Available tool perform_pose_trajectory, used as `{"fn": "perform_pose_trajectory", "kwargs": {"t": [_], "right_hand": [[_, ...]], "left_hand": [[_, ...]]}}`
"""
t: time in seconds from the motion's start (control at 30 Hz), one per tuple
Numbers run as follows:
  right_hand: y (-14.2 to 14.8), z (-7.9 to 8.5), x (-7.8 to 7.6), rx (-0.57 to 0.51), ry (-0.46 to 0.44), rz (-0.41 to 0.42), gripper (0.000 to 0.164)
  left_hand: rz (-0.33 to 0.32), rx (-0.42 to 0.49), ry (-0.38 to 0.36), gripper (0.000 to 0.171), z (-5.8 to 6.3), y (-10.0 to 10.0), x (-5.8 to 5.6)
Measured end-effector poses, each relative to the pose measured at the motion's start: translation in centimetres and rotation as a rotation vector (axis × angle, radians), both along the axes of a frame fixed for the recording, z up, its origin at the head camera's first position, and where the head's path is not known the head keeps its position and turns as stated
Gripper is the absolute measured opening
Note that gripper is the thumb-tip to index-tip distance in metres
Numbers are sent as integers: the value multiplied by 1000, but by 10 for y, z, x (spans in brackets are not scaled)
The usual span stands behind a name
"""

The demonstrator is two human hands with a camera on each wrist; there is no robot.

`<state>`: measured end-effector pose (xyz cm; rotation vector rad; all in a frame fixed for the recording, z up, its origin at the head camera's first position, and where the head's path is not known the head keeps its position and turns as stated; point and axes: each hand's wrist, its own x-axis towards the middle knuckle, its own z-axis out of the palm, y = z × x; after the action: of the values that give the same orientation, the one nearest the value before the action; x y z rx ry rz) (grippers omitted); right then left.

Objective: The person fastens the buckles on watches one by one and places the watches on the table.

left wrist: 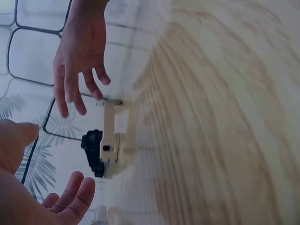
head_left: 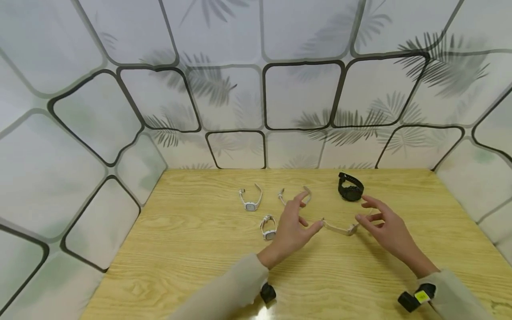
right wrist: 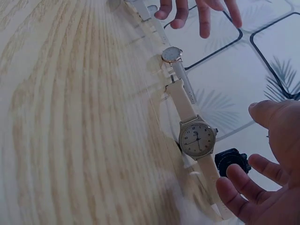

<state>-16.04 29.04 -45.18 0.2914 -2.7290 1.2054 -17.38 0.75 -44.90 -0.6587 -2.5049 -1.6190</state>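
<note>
A wristwatch with a pale beige strap and round face (right wrist: 197,139) stands on its edge on the table between both hands; its strap (head_left: 338,230) is seen in the head view. My left hand (head_left: 291,226) hovers at the strap's left end, thumb tip close to it, fingers spread. On the other side, my right hand (head_left: 386,226) is held with loosely bent fingers near the watch's right end. Both wrist views show gaps between the hands and the strap. Partly hidden behind the left hand lies another light-strapped watch (right wrist: 172,55).
A black watch (head_left: 351,192) lies at the back right. Two white watches stand to the left, one farther back (head_left: 250,206) and one nearer (head_left: 270,234). The wooden table (head_left: 180,249) meets a patterned fabric wall (head_left: 236,149) at its back edge.
</note>
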Motion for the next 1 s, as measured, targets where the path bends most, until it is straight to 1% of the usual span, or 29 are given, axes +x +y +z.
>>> {"fn": "perform_pose_trajectory", "kwargs": {"t": [0.1, 0.27, 0.43, 0.6, 1.0], "right_hand": [[1, -3, 0, 30, -18, -14, 65], [2, -8, 1, 61, -18, -15, 63], [3, -10, -1, 77, -48, -9, 64], [4, -12, -3, 89, -66, -2, 64], [5, -18, -6, 104, -44, 25, 55]], "left_hand": [[-18, 22, -55, 78, -1, 12, 2], [-49, 74, -135, 75, -7, 30, 2], [-64, 96, -179, 74, -12, 42, 1], [-70, 97, -190, 72, -14, 51, 0], [-86, 45, -180, 70, -20, 61, -6]]}}
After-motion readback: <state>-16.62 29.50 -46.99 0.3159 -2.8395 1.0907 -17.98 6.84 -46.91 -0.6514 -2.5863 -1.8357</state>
